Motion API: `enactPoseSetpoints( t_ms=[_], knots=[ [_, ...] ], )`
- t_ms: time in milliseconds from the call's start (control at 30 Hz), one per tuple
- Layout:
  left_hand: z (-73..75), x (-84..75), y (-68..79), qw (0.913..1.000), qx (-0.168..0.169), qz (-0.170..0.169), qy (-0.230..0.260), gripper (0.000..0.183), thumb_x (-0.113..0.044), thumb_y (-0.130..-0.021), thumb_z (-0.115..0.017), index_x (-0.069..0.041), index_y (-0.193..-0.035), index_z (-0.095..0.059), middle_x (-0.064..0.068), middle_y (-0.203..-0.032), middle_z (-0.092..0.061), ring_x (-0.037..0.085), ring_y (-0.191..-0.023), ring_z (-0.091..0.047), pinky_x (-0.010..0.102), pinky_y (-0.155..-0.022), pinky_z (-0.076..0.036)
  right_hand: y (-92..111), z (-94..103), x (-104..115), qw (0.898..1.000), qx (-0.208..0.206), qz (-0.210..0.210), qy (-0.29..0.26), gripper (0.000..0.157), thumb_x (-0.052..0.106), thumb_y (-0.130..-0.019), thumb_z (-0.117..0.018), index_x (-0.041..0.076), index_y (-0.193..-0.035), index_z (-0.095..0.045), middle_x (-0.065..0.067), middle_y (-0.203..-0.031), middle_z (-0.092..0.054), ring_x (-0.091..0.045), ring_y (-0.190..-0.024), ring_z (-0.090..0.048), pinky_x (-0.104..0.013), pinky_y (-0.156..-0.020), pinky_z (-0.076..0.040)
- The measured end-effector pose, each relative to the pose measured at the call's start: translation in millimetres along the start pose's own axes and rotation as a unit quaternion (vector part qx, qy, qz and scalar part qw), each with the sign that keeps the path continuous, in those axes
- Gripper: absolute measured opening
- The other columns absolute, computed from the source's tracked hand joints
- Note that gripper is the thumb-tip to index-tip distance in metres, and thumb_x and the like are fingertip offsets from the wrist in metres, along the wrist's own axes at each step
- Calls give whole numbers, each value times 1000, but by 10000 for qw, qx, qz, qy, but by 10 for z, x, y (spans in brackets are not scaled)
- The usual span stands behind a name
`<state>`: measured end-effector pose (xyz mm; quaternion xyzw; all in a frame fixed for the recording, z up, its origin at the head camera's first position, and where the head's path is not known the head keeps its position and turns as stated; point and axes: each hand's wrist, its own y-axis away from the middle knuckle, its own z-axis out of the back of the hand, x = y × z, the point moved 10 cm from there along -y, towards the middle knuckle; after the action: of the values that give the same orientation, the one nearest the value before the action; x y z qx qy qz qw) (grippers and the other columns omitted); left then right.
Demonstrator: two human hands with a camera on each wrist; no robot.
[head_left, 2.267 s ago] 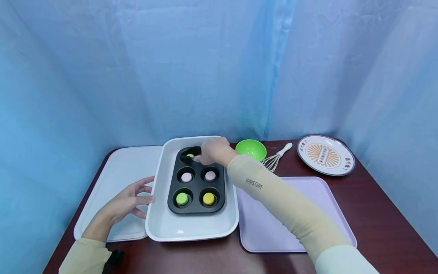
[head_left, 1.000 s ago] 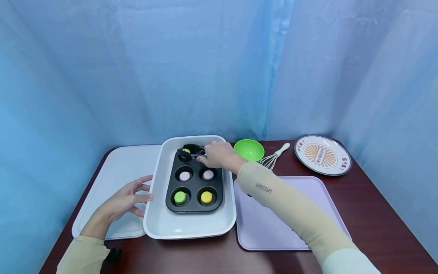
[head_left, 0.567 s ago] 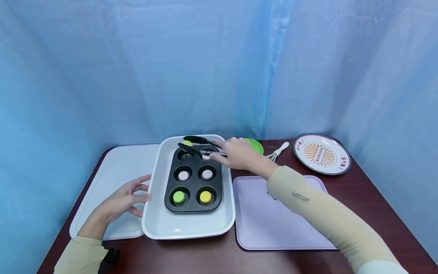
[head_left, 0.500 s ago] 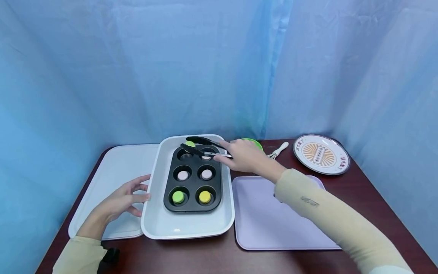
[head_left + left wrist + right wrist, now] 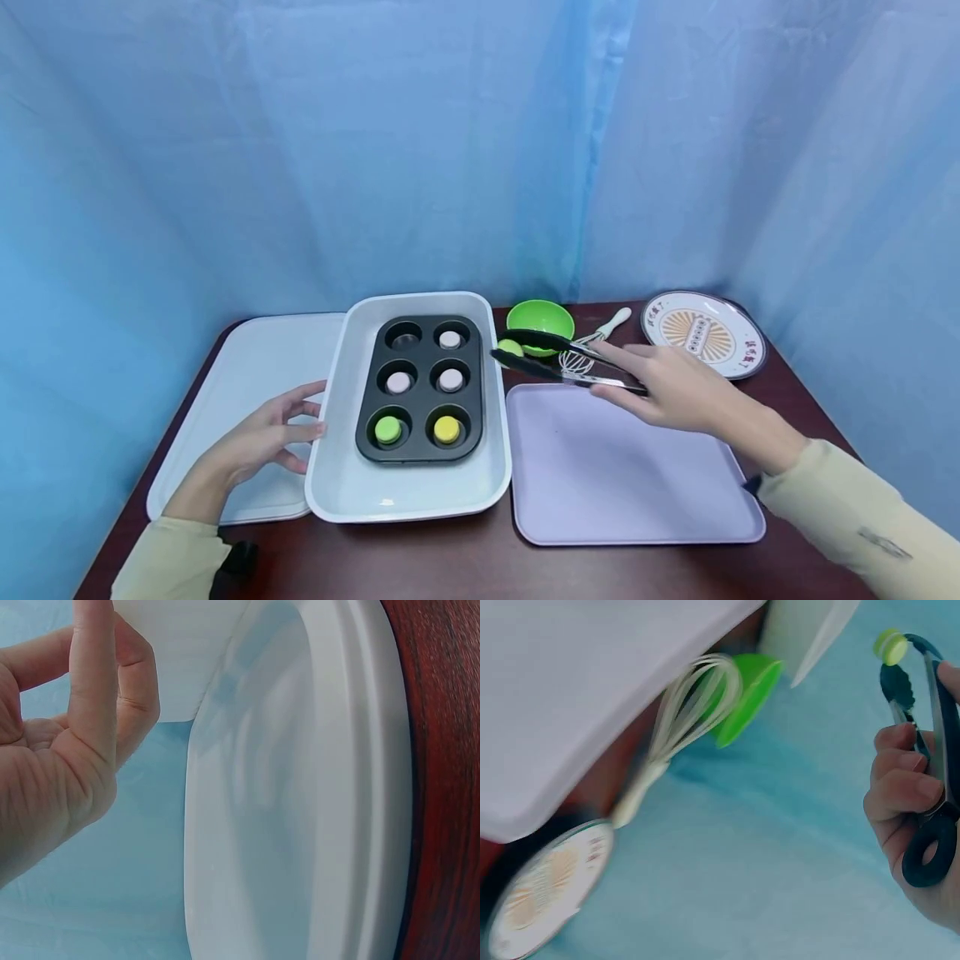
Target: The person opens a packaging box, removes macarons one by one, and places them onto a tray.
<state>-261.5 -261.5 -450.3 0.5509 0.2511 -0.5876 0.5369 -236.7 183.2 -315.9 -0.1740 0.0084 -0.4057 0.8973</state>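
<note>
My right hand [image 5: 667,387] grips black-tipped metal tongs [image 5: 555,371], and their tips pinch a light green macaron [image 5: 511,347]. The right wrist view shows the same macaron [image 5: 891,647] between the tong heads. Fingers curl round the tong arms there. Left of them, a dark muffin pan [image 5: 424,403] stands inside a deep white tray [image 5: 405,493]. Its cups hold pink macarons [image 5: 451,381], a green macaron [image 5: 387,430] and a yellow macaron [image 5: 447,429]; the far left cup shows its dark bottom. My left hand [image 5: 258,437] touches the tray's left side, fingers loosely extended.
Behind the tongs are a green bowl [image 5: 540,317] and a white-handled whisk [image 5: 617,321]. A lilac tray [image 5: 630,483] lies right of the white tray. Printed plates [image 5: 705,333] sit back right, partly behind my hand. A flat white board [image 5: 247,375] lies left.
The tongs lifted the green macaron out of the pan's far left cup. My right hand has carried it rightward, past the white tray's edge. My left hand stays at the tray's side.
</note>
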Motion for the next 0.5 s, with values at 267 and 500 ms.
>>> enactPoseSetpoints(
  t_ms=[267, 500],
  knots=[
    [-30, 57, -20, 9999, 11, 62, 130, 76, -16, -95, -71, -9, -158, -29, 25, -128, -48, 32, -98, -67, 52, -67, -62, 684, -87, -187, 9989, -290, -262, 274, 58, 38, -84, -82, 10, -133, -66, 9, -83, -64, 6, -57, -39, -21, -50, -39],
    [35, 38, -13, 9998, -179, 10, -125, 75, -18, -94, -73, -13, -157, -33, 24, -126, -49, 32, -98, -67, 51, -67, -62, 869, -418, -237, 9986, -111, -499, 123, 56, 40, -86, -81, 14, -134, -66, 17, -75, -53, 7, -55, -36, -17, -49, -35]
  ],
)
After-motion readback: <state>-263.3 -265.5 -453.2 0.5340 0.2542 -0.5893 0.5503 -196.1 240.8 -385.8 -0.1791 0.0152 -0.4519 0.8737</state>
